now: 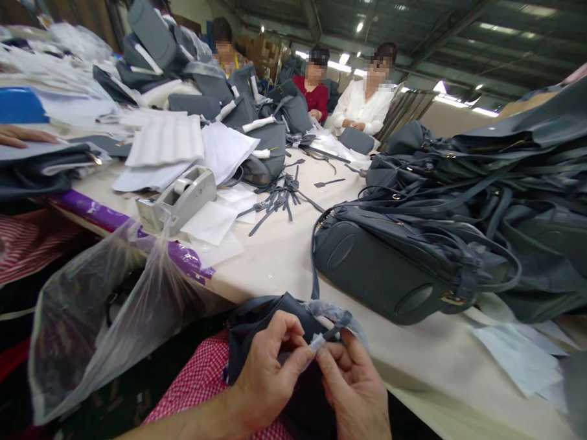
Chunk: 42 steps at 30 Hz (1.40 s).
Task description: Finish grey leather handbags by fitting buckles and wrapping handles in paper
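A dark blue-grey handbag (242, 338) rests on my lap at the table's edge. Above it, my left hand (275, 362) is closed, thumb and index finger pinching a small piece of white, see-through wrapping (317, 342). My right hand (357, 388) is closed too, its thumb and fingers pinching the other side of that piece, around what looks like a thin dark strap (336, 331). Crinkled clear plastic (326, 309) covers part of the bag's handle just behind my fingers. My hands hide the lower part of the bag.
A large dark handbag (379, 262) lies ahead, with piled bags (551, 225) on the right. Loose dark straps (285, 197), a tape dispenser (180, 199) and white sheets (165, 143) occupy the table. A plastic bag (89, 328) hangs at left. A co-worker's hand (19, 135) shows far left.
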### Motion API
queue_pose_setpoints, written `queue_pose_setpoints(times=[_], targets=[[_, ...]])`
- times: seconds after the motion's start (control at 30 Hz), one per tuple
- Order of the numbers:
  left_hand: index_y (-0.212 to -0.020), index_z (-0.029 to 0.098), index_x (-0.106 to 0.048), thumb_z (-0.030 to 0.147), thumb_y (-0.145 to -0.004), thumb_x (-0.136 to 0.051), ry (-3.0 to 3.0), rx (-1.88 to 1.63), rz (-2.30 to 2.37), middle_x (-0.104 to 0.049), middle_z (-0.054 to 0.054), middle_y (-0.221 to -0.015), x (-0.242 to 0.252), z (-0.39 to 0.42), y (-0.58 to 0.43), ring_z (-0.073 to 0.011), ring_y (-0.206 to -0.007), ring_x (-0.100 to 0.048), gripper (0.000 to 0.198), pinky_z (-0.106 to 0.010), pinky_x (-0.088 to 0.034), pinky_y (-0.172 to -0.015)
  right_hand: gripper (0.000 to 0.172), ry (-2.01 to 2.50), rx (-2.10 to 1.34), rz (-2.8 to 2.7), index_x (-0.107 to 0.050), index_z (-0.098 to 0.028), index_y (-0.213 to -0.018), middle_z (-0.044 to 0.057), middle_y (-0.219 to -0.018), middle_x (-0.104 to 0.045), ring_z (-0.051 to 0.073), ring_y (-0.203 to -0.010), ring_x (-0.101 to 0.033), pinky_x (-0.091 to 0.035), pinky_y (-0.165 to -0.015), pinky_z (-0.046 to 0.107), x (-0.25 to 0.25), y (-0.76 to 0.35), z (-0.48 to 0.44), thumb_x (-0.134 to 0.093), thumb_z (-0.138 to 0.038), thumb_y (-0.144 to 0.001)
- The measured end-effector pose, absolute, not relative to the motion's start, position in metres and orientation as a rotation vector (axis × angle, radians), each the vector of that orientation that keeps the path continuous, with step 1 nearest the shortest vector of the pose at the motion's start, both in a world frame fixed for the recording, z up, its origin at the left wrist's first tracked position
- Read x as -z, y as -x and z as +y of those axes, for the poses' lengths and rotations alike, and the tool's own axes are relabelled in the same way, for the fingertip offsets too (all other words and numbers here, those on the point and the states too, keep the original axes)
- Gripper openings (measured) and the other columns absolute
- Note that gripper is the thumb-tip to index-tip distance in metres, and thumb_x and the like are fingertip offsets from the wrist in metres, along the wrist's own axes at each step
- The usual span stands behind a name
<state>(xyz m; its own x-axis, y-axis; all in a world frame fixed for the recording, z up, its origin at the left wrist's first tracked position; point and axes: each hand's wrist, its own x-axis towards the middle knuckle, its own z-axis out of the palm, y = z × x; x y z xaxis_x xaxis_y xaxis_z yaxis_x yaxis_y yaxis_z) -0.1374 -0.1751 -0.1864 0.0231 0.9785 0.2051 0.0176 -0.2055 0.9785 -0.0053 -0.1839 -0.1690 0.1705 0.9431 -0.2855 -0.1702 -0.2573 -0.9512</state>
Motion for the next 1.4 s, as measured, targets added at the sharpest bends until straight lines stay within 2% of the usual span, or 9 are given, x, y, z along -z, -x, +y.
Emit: queue_pose_setpoints(times=[0.23,0.43,0.63,0.83,1.0,1.13,1.23,1.33,1.4], targets=[[-0.081,0.02,-0.05,0.016,-0.084,-0.06,-1.337,-1.376,0.975,-0.054,0.003,-0.069,0.178,-0.181,0.135,-0.0086,-0.061,-0.052,0.011,-0.018,-0.041,-0.056,0.058,1.351,-1.335,-0.801,-0.058,-0.023,-0.113,-0.006,-0.066,-0.054,0.007,-0.05,-0.044,-0.032,-0.043,0.019,0.173,0.004,-0.185,-0.083,-0.048,-0.067],[-0.086,0.021,-0.044,0.027,-0.081,-0.068,-0.844,-1.238,0.78,-0.05,0.008,-0.064,0.171,-0.179,0.133,-0.0044,-0.049,-0.042,0.025,-0.015,-0.033,-0.047,0.059,1.301,-1.434,-0.744,-0.06,-0.022,-0.116,-0.008,-0.059,-0.048,0.003,-0.04,-0.025,-0.013,-0.039,0.02,0.163,0.004,-0.184,-0.08,-0.052,-0.069],[-0.084,0.02,-0.045,0.025,-0.082,-0.067,-0.951,-1.242,0.866,-0.052,0.006,-0.066,0.173,-0.182,0.135,-0.0057,-0.056,-0.046,0.022,-0.016,-0.036,-0.051,0.052,1.222,-1.527,-0.648,-0.059,-0.02,-0.119,-0.011,-0.042,-0.037,0.004,-0.039,-0.023,-0.013,-0.042,0.019,0.164,0.001,-0.188,-0.075,-0.045,-0.076],[-0.083,0.019,-0.046,0.022,-0.081,-0.067,-0.954,-1.228,0.856,-0.053,0.006,-0.067,0.181,-0.18,0.135,-0.0065,-0.061,-0.049,0.022,-0.018,-0.037,-0.058,0.04,1.006,-1.632,-0.69,-0.064,-0.022,-0.11,0.006,-0.1,-0.067,0.0,-0.041,-0.03,-0.02,-0.041,0.02,0.159,-0.003,-0.188,-0.073,-0.037,-0.074],[-0.078,0.019,-0.045,0.028,-0.071,-0.077,-0.73,-1.158,0.712,-0.05,0.007,-0.063,0.18,-0.173,0.132,-0.0046,-0.054,-0.043,0.034,-0.017,-0.031,-0.051,0.027,0.882,-1.702,-0.727,-0.066,-0.023,-0.089,-0.001,-0.083,-0.058,0.001,-0.042,-0.022,-0.024,-0.042,0.021,0.154,-0.004,-0.184,-0.063,-0.049,-0.084],[-0.078,0.019,-0.047,0.031,-0.066,-0.081,-0.668,-1.111,0.69,-0.052,0.005,-0.064,0.177,-0.17,0.133,-0.0053,-0.053,-0.045,0.039,-0.018,-0.032,-0.051,0.037,0.905,-1.695,-0.723,-0.063,-0.026,-0.103,-0.006,-0.075,-0.051,0.0,-0.044,-0.017,-0.019,-0.041,0.017,0.157,-0.001,-0.181,-0.078,-0.043,-0.073],[-0.079,0.019,-0.047,0.031,-0.07,-0.078,-0.719,-1.124,0.709,-0.052,0.006,-0.065,0.177,-0.171,0.135,-0.0047,-0.053,-0.045,0.035,-0.017,-0.031,-0.051,0.046,0.959,-1.625,-0.677,-0.06,-0.029,-0.115,-0.002,-0.09,-0.061,0.0,-0.045,-0.02,-0.02,-0.041,0.016,0.159,0.001,-0.181,-0.08,-0.037,-0.073],[-0.08,0.018,-0.047,0.029,-0.076,-0.072,-0.834,-1.173,0.777,-0.053,0.005,-0.067,0.179,-0.173,0.135,-0.0055,-0.057,-0.046,0.028,-0.017,-0.034,-0.053,0.044,0.961,-1.556,-0.633,-0.064,-0.025,-0.111,0.008,-0.112,-0.062,0.001,-0.046,-0.027,-0.022,-0.04,0.018,0.159,0.002,-0.184,-0.066,-0.057,-0.081],[-0.082,0.018,-0.048,0.026,-0.08,-0.068,-0.923,-1.185,0.85,-0.054,0.005,-0.068,0.181,-0.176,0.135,-0.0062,-0.058,-0.047,0.022,-0.018,-0.036,-0.055,0.05,0.974,-1.514,-0.653,-0.067,-0.024,-0.108,0.007,-0.106,-0.062,0.002,-0.046,-0.027,-0.017,-0.038,0.018,0.158,0.003,-0.187,-0.064,-0.064,-0.078]])
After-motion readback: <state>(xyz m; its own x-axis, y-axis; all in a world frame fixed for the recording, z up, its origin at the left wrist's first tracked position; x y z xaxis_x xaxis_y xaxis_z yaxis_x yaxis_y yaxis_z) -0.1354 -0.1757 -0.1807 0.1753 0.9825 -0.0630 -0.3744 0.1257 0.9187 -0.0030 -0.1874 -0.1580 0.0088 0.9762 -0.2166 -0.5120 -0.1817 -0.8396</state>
